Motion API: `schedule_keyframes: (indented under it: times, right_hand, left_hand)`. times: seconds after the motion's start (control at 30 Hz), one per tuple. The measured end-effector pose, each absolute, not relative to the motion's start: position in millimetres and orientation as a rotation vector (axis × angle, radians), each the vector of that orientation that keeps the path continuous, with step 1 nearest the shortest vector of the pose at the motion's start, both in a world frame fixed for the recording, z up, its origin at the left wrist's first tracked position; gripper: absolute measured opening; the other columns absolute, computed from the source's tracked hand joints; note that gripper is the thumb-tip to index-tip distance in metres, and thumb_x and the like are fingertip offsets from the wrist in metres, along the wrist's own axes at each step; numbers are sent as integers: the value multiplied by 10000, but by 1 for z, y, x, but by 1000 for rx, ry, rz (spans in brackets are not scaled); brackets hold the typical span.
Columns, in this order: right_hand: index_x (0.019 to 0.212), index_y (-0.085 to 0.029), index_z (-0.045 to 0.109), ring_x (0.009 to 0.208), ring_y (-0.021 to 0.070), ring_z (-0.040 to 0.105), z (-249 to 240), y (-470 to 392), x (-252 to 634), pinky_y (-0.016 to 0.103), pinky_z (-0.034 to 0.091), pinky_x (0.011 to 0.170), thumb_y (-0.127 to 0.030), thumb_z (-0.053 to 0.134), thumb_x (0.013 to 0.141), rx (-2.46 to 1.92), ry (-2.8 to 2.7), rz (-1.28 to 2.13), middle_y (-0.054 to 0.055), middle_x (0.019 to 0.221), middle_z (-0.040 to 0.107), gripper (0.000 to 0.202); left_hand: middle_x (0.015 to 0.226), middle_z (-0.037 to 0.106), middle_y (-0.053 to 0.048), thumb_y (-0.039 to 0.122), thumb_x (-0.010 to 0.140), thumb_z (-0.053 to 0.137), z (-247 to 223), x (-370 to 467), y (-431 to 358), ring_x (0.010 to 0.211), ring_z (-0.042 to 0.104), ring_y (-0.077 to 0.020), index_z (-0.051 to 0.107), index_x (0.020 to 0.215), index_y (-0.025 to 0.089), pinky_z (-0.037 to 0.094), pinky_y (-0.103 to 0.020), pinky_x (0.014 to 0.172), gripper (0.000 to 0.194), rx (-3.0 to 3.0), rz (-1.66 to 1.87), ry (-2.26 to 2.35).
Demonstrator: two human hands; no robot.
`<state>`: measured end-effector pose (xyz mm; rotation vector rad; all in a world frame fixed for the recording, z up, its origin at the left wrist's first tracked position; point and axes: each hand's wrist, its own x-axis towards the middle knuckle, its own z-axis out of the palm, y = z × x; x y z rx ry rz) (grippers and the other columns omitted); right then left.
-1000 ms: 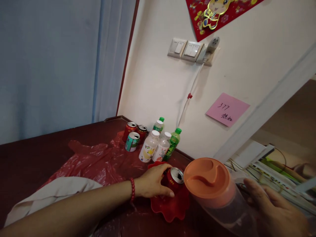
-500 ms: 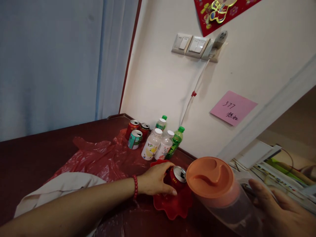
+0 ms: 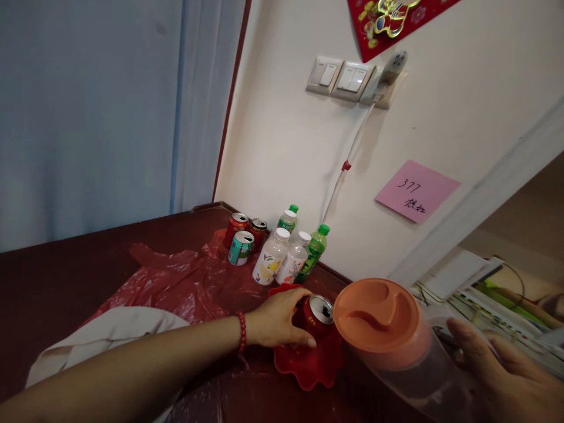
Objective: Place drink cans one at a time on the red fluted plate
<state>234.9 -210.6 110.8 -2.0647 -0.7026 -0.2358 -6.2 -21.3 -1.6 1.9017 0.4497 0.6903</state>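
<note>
The dark red-brown wooden surface point(image 3: 66, 276) runs from the left edge of your view to the back corner, where it meets the cream wall point(image 3: 286, 147). A crumpled red plastic bag point(image 3: 176, 288) is spread over its middle, and a beige folded cloth point(image 3: 106, 341) lies at the bag's near left side. Near the right edge of the surface your right hand point(image 3: 506, 370) is wrapped around the handle side of a clear plastic pitcher with a round orange lid point(image 3: 379, 317), holding it tilted towards you. Just left of the pitcher, a shallow red plastic dish with a scalloped rim point(image 3: 308, 364) sits on the surface. Your left hand point(image 3: 277, 320), with a red bead bracelet point(image 3: 241, 335) at the wrist, is closed around a red drink can with an opened top point(image 3: 316, 314), which stands in the dish and leans slightly. Towards the back corner, well apart from your hands, stand four small plastic bottles with white and green caps point(image 3: 288, 255), and just left of them three small drink cans, two red and one teal point(image 3: 242, 235), all upright on the bag's far end
</note>
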Motion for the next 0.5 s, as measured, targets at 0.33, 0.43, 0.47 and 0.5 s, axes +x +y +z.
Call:
schedule_keyframes:
  times: [0.33, 0.43, 0.47, 0.5]
  right_hand:
    - [814, -289, 718, 748, 251, 594, 109, -214, 238, 354, 396, 621, -740, 642, 774, -2062, -725, -229, -11, 659, 618, 459]
    - [787, -284, 710, 726, 244, 583, 108, -213, 238, 352, 402, 627, -750, 618, 812, -2060, -717, -251, -12, 643, 610, 475]
    - [782, -281, 705, 712, 241, 575, 108, -214, 238, 350, 401, 622, -746, 620, 830, -2044, -726, -248, -11, 636, 610, 475]
    - [780, -277, 701, 701, 239, 566, 107, -214, 238, 347, 402, 622, -733, 641, 837, -2029, -748, -242, -12, 627, 607, 464]
  left_hand:
    - [1329, 715, -135, 506, 605, 970, 5, -7, -23, 1192, 669, -368, 636, 1324, 205, 512, -499, 1071, 848, 1943, 656, 487]
    - [1353, 706, -145, 486, 616, 965, 7, -7, -23, 1231, 652, -380, 636, 1316, 196, 481, -526, 1111, 826, 1956, 648, 486]
    - [1356, 705, -148, 471, 614, 966, 8, -8, -23, 1236, 650, -383, 636, 1315, 190, 479, -530, 1113, 824, 1950, 642, 483]
    - [1357, 705, -150, 455, 610, 969, 8, -8, -23, 1239, 649, -385, 634, 1317, 186, 480, -532, 1113, 828, 1944, 638, 482]
